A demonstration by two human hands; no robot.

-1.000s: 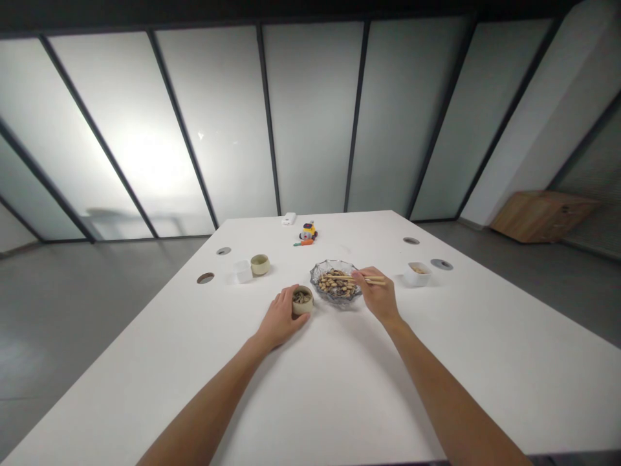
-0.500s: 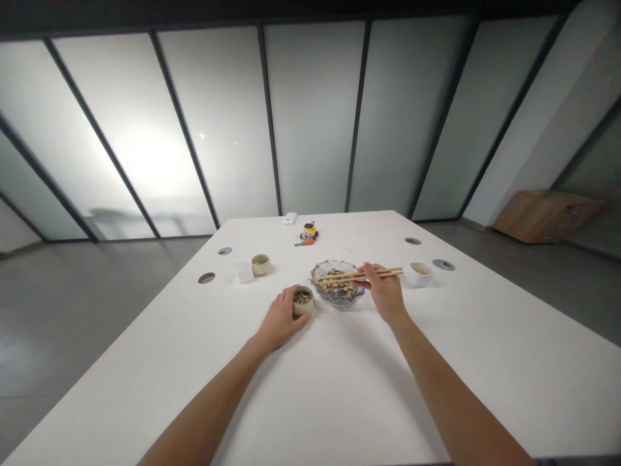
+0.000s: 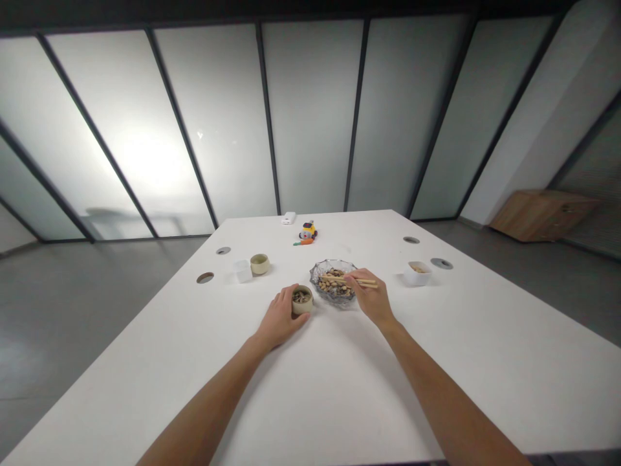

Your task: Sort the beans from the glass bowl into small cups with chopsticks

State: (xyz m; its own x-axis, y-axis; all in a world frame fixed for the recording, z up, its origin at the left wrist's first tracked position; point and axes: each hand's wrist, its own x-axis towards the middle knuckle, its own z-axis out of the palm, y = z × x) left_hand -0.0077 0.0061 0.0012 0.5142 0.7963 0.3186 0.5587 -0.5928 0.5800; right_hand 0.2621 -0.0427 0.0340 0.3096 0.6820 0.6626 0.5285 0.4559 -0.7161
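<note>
My left hand (image 3: pixel 280 317) is wrapped round a small beige cup (image 3: pixel 302 301) that holds dark seeds. Just right of it stands a glass bowl (image 3: pixel 321 270) of mixed nuts and seeds. My right hand (image 3: pixel 371 299) is closed on a pair of wooden chopsticks (image 3: pixel 339 279), whose tips reach left down into the bowl's contents. Both forearms stretch across the white table (image 3: pixel 339 388).
A second beige cup (image 3: pixel 259 263) and a small clear box (image 3: pixel 242 270) stand at the left. A white cup (image 3: pixel 417 273) with light pieces sits right of the bowl. A yellow toy (image 3: pixel 307 231), an orange piece and a white block (image 3: pixel 288 218) lie near the far edge. Round cable holes dot the table.
My right hand lifted the chopsticks level above the bowl, then brought them back down and leftward into the nuts. My left hand has stayed on the cup.
</note>
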